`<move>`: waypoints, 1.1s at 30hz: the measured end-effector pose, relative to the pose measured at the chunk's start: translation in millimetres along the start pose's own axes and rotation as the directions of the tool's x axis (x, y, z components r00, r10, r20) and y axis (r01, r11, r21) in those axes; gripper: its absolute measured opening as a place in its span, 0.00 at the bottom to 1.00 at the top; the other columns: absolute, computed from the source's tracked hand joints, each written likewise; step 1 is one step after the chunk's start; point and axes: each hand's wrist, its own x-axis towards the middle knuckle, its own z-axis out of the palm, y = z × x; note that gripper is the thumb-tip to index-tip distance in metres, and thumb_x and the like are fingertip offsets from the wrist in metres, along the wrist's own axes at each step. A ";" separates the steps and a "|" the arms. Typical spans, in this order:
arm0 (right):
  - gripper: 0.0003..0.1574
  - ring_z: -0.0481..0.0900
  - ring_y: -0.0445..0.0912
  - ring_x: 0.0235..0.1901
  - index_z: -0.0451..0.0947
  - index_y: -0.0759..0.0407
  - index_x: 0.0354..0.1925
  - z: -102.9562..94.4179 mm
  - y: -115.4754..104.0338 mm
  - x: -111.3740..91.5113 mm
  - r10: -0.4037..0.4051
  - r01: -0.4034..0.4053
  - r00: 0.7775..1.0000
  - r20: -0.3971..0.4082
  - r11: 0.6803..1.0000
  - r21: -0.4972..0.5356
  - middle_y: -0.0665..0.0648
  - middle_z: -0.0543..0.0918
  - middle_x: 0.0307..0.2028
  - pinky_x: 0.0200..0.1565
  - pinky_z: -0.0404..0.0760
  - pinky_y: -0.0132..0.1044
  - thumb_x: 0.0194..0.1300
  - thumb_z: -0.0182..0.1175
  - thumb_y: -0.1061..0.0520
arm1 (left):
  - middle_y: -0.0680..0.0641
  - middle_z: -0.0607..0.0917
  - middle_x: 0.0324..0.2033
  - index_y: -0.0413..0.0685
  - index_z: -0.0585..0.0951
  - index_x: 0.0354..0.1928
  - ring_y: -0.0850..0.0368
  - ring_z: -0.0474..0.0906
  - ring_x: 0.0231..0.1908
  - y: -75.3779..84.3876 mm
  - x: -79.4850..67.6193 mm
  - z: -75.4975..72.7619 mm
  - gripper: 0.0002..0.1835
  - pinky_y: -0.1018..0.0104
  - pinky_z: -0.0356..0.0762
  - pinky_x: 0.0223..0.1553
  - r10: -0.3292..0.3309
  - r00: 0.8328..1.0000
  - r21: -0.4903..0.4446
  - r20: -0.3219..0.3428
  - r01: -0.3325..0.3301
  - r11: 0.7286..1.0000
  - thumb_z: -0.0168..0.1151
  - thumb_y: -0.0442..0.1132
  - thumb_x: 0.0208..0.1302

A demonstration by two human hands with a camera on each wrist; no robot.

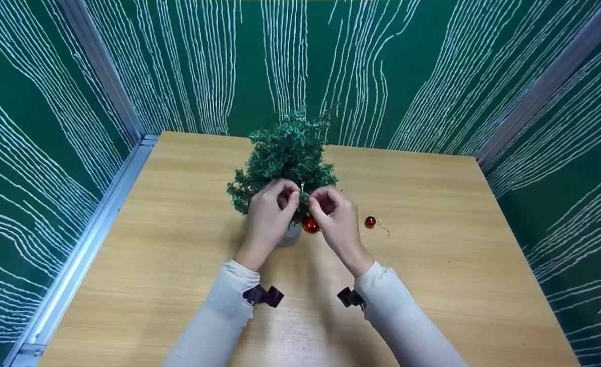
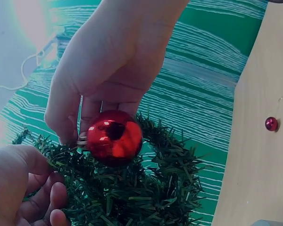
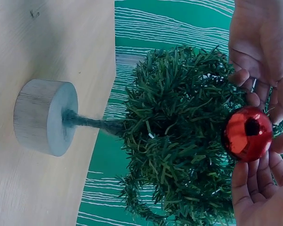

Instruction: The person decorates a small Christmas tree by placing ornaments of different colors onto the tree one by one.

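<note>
A small artificial Christmas tree [image 1: 287,153] stands upright on a round grey base [image 3: 35,115]. In front of its branches hangs a shiny red Christmas ball [image 2: 115,139]. Both hands meet just above the ball at a branch tip, with a bit of gold thread [image 1: 303,186] between them. My left hand [image 1: 273,211] pinches thumb to forefinger on the left side of the thread. From the right, my right hand [image 1: 337,216] does the same, its fingertips close to the ball's cap [image 2: 82,141]. The fingertips hide most of the thread.
A smaller red ball [image 1: 370,221] lies on the wooden table [image 1: 422,285], right of the tree, with its thin thread [image 1: 383,227] beside it. Green walls with white streaks [image 1: 290,66] enclose the table at the back and sides.
</note>
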 end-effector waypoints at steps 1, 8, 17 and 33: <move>0.02 0.75 0.41 0.24 0.80 0.63 0.34 -0.1 0.2 -0.8 -0.003 0.003 1.000 -0.002 1.000 -0.001 0.56 0.82 0.28 0.29 0.74 0.28 0.65 0.61 0.65 | 0.53 0.81 0.30 0.50 0.82 0.34 0.62 0.75 0.26 -0.4 -0.9 0.0 0.02 0.69 0.74 0.29 0.001 1.000 -0.007 -0.001 -0.001 1.000 0.63 0.38 0.65; 0.02 0.76 0.43 0.25 0.81 0.62 0.32 -0.1 2.3 -4.5 -0.049 0.049 0.999 -0.014 0.999 0.013 0.56 0.83 0.29 0.29 0.76 0.29 0.62 0.64 0.66 | 0.52 0.81 0.30 0.47 0.82 0.35 0.62 0.76 0.27 -1.2 -6.0 -1.5 0.02 0.69 0.76 0.31 0.006 1.000 -0.059 -0.004 -0.006 0.998 0.63 0.37 0.65; 0.03 0.77 0.43 0.25 0.81 0.60 0.31 -2.5 3.8 -8.4 -0.101 0.102 0.995 -0.015 0.995 0.012 0.52 0.82 0.28 0.29 0.79 0.33 0.62 0.64 0.65 | 0.53 0.83 0.32 0.48 0.83 0.36 0.63 0.77 0.29 1.1 -10.6 -6.9 0.02 0.69 0.77 0.33 -0.029 0.999 -0.079 -0.028 0.026 0.996 0.64 0.38 0.65; 0.02 0.79 0.45 0.27 0.82 0.65 0.34 -4.6 7.6 -24.2 -0.050 0.050 0.999 0.002 0.998 -0.024 0.58 0.85 0.30 0.33 0.79 0.30 0.64 0.62 0.68 | 0.51 0.82 0.32 0.45 0.82 0.36 0.62 0.77 0.28 -6.9 -30.9 -9.3 0.02 0.69 0.77 0.32 -0.054 0.998 -0.111 -0.040 0.049 0.993 0.64 0.36 0.64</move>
